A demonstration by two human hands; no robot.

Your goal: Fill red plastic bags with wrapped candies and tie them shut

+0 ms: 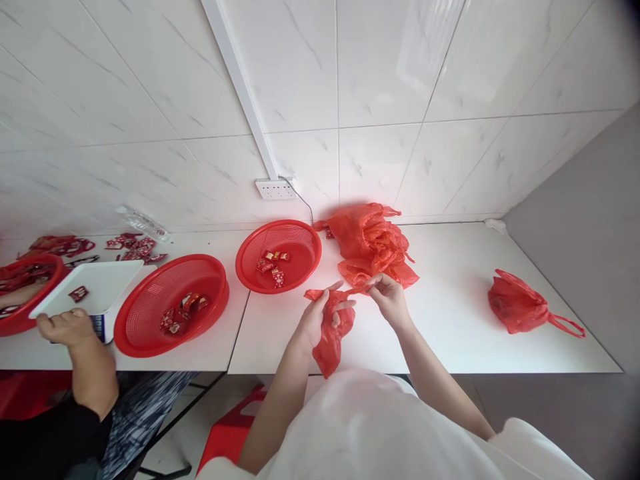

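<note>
A red plastic bag (pixel 330 347) hangs between my hands above the front of the white table. My left hand (pixel 315 323) is closed around the bag's upper part. At its other end, my right hand (pixel 387 297) pinches a stretched strip of the same bag. Whatever the bag may hold cannot be seen. Just behind my hands lies a heap of red plastic bags (pixel 373 237). To the left of the heap stands a red basket (pixel 245 273) with a few small wrapped packets (pixel 278 277) in it.
A filled, tied red bag (pixel 517 307) rests at the right. Left are a larger red basket (pixel 133 333) with packets, a white scale (pixel 113 273) bearing one packet, and a co-worker's hand (pixel 70 327). A socket strip (pixel 277 189) is on the wall; a red stool (pixel 225 437) stands below.
</note>
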